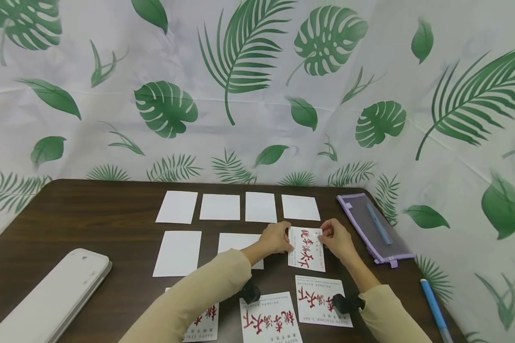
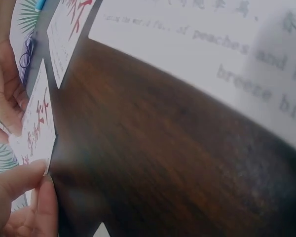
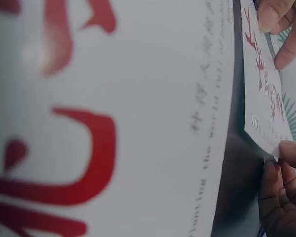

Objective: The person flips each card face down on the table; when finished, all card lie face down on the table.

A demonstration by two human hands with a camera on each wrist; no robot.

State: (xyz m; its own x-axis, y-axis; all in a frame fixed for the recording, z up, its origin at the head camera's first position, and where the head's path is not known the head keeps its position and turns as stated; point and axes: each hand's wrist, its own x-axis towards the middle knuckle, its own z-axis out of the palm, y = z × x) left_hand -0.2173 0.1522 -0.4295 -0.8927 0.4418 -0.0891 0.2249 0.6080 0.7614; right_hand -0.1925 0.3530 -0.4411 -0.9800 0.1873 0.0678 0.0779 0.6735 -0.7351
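Observation:
A white card with red brush-style characters (image 1: 306,249) is held by both hands at the right of the table. My left hand (image 1: 276,237) pinches its left edge, thumb on the printed face in the left wrist view. On the opposite edge, my right hand (image 1: 337,239) grips the card between thumb and fingers; the right wrist view shows the card bending slightly there. Below it lies another printed card (image 1: 315,286), partly covered by the right wrist's camera. A third printed card (image 1: 268,319) lies at the front. My left sleeve partly hides another printed card (image 1: 208,326).
Several blank white cards (image 1: 220,207) form a row along the back of the dark wooden table (image 1: 111,214). Two more, including one at left (image 1: 178,253), lie in front. A white case (image 1: 56,295), a purple-edged mesh pouch (image 1: 375,228) and a blue pen (image 1: 433,305) flank them.

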